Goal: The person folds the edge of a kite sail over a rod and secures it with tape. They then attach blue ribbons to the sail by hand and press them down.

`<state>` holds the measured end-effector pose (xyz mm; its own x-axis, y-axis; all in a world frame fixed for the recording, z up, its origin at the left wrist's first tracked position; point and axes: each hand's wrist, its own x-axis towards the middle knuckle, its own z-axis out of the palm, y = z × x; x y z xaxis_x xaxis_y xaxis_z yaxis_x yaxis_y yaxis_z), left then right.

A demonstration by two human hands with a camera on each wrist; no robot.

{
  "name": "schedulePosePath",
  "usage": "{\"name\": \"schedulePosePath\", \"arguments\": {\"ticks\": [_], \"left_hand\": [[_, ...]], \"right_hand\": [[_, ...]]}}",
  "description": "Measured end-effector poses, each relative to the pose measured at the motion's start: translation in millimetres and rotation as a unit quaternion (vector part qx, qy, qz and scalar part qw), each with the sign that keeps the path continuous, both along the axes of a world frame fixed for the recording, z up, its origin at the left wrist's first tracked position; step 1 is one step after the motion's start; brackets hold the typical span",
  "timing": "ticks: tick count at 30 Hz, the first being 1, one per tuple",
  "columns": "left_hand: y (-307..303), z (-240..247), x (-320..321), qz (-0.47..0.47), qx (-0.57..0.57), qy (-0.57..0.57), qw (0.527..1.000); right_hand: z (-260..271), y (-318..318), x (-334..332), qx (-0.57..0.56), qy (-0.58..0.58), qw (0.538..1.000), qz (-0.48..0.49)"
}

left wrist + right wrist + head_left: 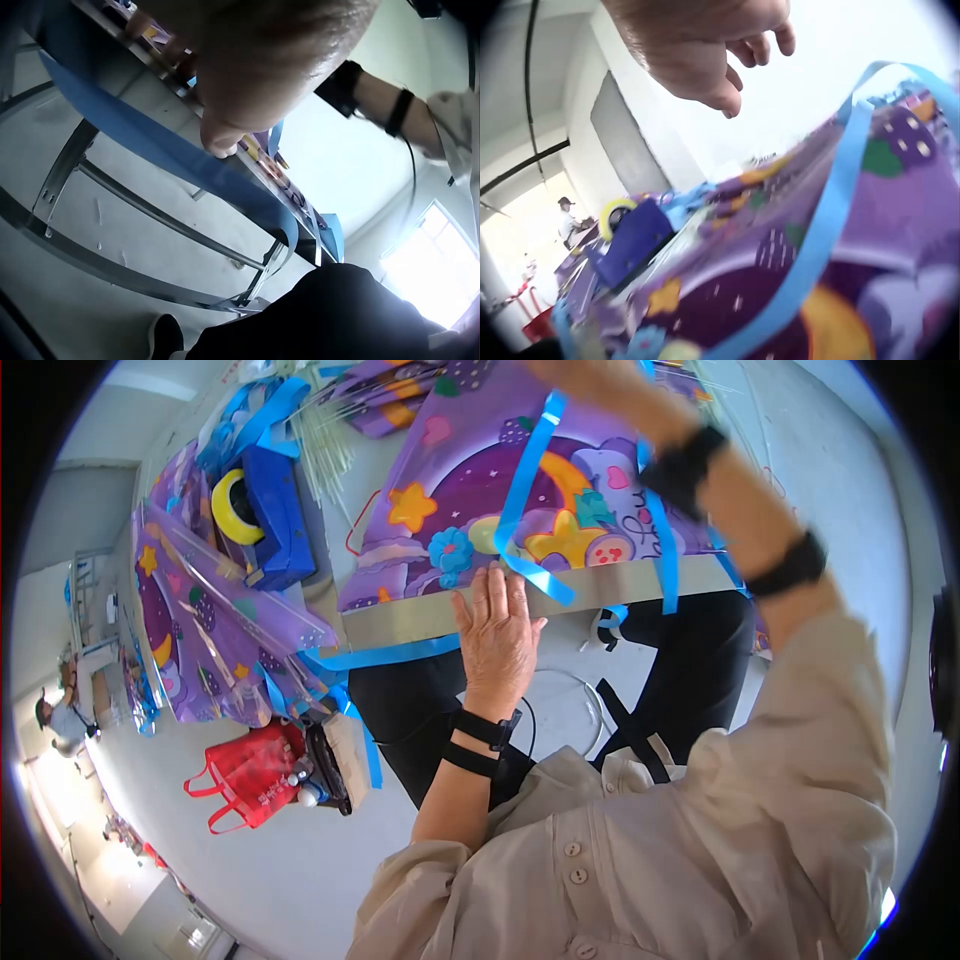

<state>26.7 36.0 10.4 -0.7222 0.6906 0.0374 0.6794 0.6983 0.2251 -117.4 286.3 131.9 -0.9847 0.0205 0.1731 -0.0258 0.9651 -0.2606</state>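
Observation:
In the head view my left hand [497, 635] lies with straight fingers at the near edge of a purple printed sheet [470, 490], over the grey table edge [410, 622]. Its fingertips are close to the lower end of a blue ribbon [525, 470] that runs down across the sheet. A second blue ribbon [660, 550] hangs over the edge farther right. My right hand [610, 395] is raised above the far part of the sheet, blurred. The right wrist view shows its fingers [759, 49] loosely bent, with nothing held.
To the left stand a blue tape dispenser [278, 515] with a yellow roll [222, 510] and a heap of purple printed sheets [190, 595]. Thin clear sticks [325, 450] lie beyond. A red bag [245, 775] is lower left. Another person [70, 718] is far left.

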Motion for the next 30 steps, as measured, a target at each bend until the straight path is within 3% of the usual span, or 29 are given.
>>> {"name": "schedulePosePath", "arguments": {"ticks": [1, 3, 5, 9, 11, 13, 14, 16, 20, 22, 24, 25, 26, 27, 28, 29, 30], "left_hand": [[1, 0, -2, -0.007, 0.006, 0.005, 1.0], [-1, 1, -2, -0.008, -0.003, -0.008, 1.0], [-3, 3, -3, -0.014, 0.006, 0.001, 1.0], [-1, 5, -2, -0.01, 0.02, -0.009, 1.0], [-1, 3, 1, -0.008, 0.022, -0.01, 1.0], [-1, 2, 0, 0.0, 0.026, -0.012, 1.0], [-2, 0, -1, -0.003, 0.026, -0.008, 1.0], [-4, -3, -1, -0.01, 0.032, 0.005, 0.999], [-3, 2, -1, -0.015, 0.03, -0.017, 0.999], [-4, 0, -1, -0.017, 0.018, -0.017, 1.0], [-4, 1, 0, -0.018, 0.022, -0.019, 0.999], [-4, 1, 0, -0.015, 0.025, -0.023, 0.999], [-3, 3, -1, -0.017, 0.023, -0.023, 0.999], [-3, 5, -1, -0.017, 0.018, -0.029, 0.999], [-3, 6, 0, -0.018, 0.012, -0.035, 0.999], [-3, 6, 2, -0.02, 0.011, -0.038, 0.999], [-2, 6, 2, -0.018, 0.009, -0.041, 0.999]], "right_hand": [[-43, -1, 32, 0.028, 0.015, 0.999, -0.015], [-73, -14, 102, 0.055, 0.125, 0.986, -0.091], [-110, 0, 142, -0.109, 0.089, 0.961, -0.239], [-129, -21, 173, -0.215, 0.037, 0.925, -0.311], [-133, -54, 165, -0.206, 0.095, 0.963, -0.148], [-114, -94, 169, -0.091, 0.041, 0.993, -0.062], [-120, -96, 168, -0.091, 0.044, 0.993, -0.065], [-140, -98, 167, -0.246, 0.081, 0.966, 0.022], [-141, -81, 166, -0.203, 0.035, 0.976, 0.074], [-142, -73, 161, -0.124, -0.011, 0.987, 0.103], [-154, -36, 150, -0.165, -0.045, 0.978, 0.12], [-147, -7, 140, -0.294, -0.071, 0.952, 0.041], [-107, 22, 141, -0.367, -0.106, 0.919, -0.096], [-129, 75, 139, -0.473, -0.001, 0.873, -0.116], [-157, 151, 133, -0.54, 0.107, 0.803, -0.229], [-154, 153, 138, -0.54, 0.106, 0.802, -0.232], [-137, 154, 144, -0.378, 0.201, 0.855, -0.291]]}}
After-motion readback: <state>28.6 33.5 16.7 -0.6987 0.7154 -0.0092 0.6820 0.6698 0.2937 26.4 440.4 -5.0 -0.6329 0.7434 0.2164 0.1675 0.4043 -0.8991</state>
